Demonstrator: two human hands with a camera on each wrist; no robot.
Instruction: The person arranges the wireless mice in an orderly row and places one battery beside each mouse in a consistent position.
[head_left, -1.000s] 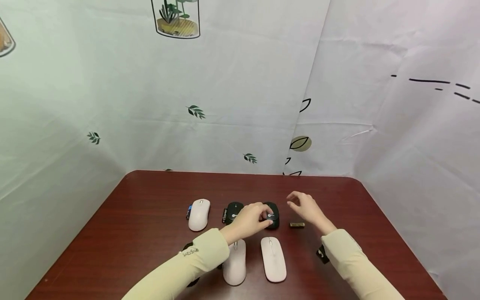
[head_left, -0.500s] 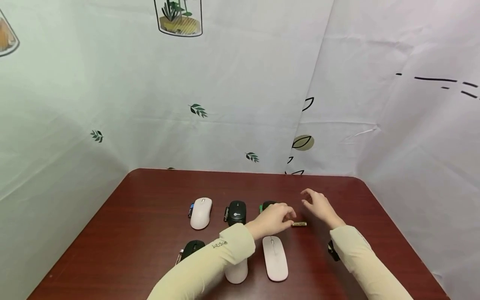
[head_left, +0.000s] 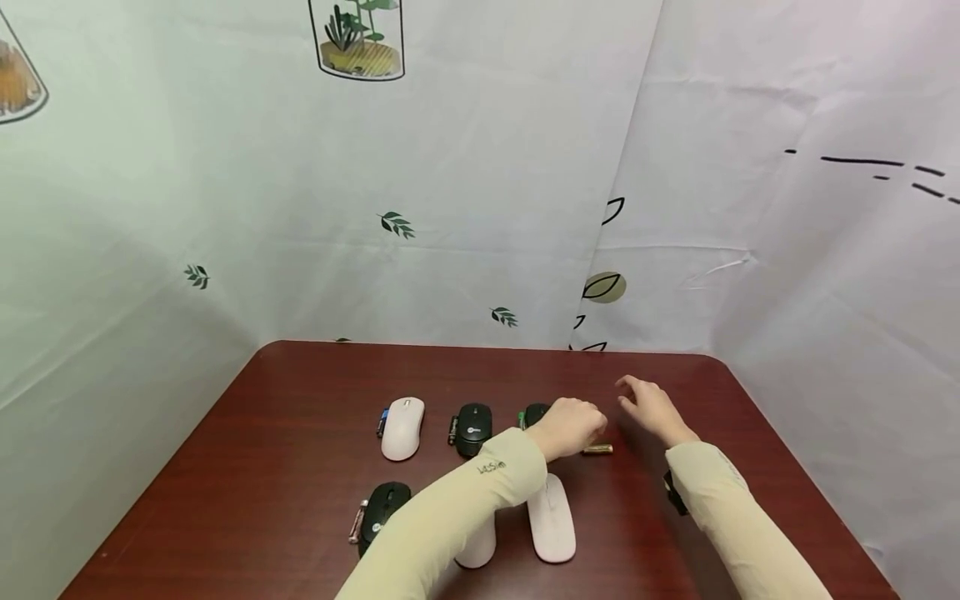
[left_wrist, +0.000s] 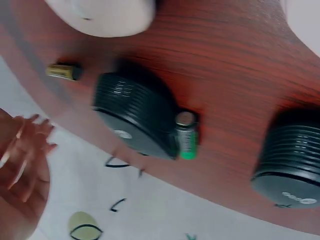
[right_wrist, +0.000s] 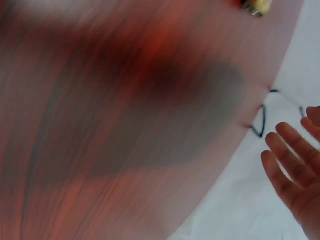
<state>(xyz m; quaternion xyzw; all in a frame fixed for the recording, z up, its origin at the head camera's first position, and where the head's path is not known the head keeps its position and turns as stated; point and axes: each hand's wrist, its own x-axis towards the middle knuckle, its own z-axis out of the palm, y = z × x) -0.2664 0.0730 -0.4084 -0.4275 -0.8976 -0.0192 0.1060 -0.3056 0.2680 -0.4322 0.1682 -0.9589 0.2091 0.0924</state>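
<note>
My left hand point(head_left: 572, 425) hovers beside a gold-and-black battery point(head_left: 597, 449) that lies on the table, and it holds nothing. Its fingers are loosely bent in the left wrist view, apart from the battery point(left_wrist: 62, 71). Just behind that hand sits a black mouse point(left_wrist: 135, 117), with a green-ended battery point(left_wrist: 187, 135) standing out at its side. My right hand point(head_left: 654, 410) is held above the table farther right, its fingers spread and nothing in them. In the right wrist view its fingers point(right_wrist: 295, 160) look extended.
A white mouse point(head_left: 402, 428) and a black mouse point(head_left: 473, 429) stand at the back, each with a battery at its left. Nearer lie another black mouse point(head_left: 384, 508) with a battery point(head_left: 358, 522), and two white mice point(head_left: 551, 521), point(head_left: 478, 546), one partly under my left sleeve.
My left hand has moved right, from over the black mouse to beside the gold-and-black battery. My right hand has drawn away to the right.
</note>
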